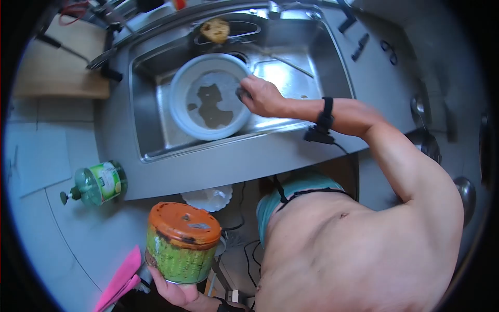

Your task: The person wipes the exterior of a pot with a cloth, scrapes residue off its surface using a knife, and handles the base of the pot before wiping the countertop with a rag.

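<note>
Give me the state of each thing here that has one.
Green cylindrical container: held, closed, stained.
Round orange lid: on, dark-marked.
Pale round basin: uncovered, holding cloudy liquid.
Rectangular steel sink: wet.
Clear green plastic pump bottle: pump fitted.
Left hand: supporting container.
Right hand: curled at basin's rim, grip unclear.

Dark item (240,94) in right hand (262,97), at basin's (175,99) 3 o'clock: mostly hidden, unclear. Left hand (179,292): some fingers hidden by canister (183,244). Pump bottle (101,182) print too small. Pink item (120,275), 7 o'clock: cut off.
</note>
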The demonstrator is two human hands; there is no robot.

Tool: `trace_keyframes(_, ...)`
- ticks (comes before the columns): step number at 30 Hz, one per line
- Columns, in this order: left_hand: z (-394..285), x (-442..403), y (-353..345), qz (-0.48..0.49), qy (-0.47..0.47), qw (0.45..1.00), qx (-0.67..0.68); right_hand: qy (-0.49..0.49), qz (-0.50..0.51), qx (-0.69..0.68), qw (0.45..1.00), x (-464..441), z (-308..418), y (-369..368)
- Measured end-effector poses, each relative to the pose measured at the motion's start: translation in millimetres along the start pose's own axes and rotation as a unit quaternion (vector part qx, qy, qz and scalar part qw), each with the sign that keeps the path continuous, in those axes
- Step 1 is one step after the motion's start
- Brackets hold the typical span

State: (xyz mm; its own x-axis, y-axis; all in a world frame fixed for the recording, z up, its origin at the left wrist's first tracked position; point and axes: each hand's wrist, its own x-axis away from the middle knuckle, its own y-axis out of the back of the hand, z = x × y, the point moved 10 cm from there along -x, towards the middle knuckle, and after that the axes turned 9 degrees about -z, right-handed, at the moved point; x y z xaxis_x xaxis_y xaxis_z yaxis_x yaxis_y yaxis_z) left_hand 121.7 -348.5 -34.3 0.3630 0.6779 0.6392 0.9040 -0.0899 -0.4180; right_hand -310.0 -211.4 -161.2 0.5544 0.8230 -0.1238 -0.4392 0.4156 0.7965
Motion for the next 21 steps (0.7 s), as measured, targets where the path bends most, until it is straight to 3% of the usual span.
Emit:
trace_keyframes(1, 4, 1, -7, 0.044, -0.004, 0.999, 0.004, 0.017, -0.04, -0.024, 0.999, -18, 13, 8)
trace_keyframes(2, 6, 7, -14, 0.082, -0.003, 0.997, 0.0, 0.1, -0.004, -0.057, 0.993, -7, 58, -6)
trace_keyframes(4, 7, 4, -1, 0.017, -0.005, 1.0, 0.023, 0.294, 0.1, -0.098, 0.945, 33, 139, -61)
trace_keyframes(6, 8, 5, -13, 0.034, -0.013, 0.999, 0.017, 0.428, 0.1, -0.112, 0.891, 58, 187, -97)
trace_keyframes(8, 10, 4, -14, -0.005, -0.022, 1.0, 0.006, 0.368, 0.086, -0.114, 0.919, 20, 187, -121)
trace_keyframes(10, 12, 7, -11, -0.023, -0.022, 0.999, -0.009, 0.093, 0.108, -0.016, 0.99, -54, 133, -127)
trace_keyframes(12, 15, 1, -16, -0.004, -0.023, 1.0, -0.02, -0.119, 0.072, -0.034, 0.99, -95, 57, -100)
trace_keyframes(14, 16, -5, -21, -0.005, -0.045, 0.998, -0.04, -0.065, -0.023, -0.043, 0.997, -96, 36, -56)
trace_keyframes(17, 22, -13, -29, -0.001, -0.041, 0.998, -0.051, -0.147, 0.045, -0.171, 0.973, -57, 26, -21)
trace_keyframes(19, 26, -21, -46, 0.018, -0.033, 0.998, -0.056, -0.152, 0.083, -0.267, 0.948, -24, 50, -1)
trace_keyframes(20, 30, -25, -57, 0.031, -0.03, 0.997, -0.061, -0.123, 0.065, -0.329, 0.934, -10, 72, 13)
trace_keyframes(21, 33, -28, -67, 0.043, -0.025, 0.996, -0.068, -0.03, 0.016, -0.345, 0.938, 0, 100, 30)
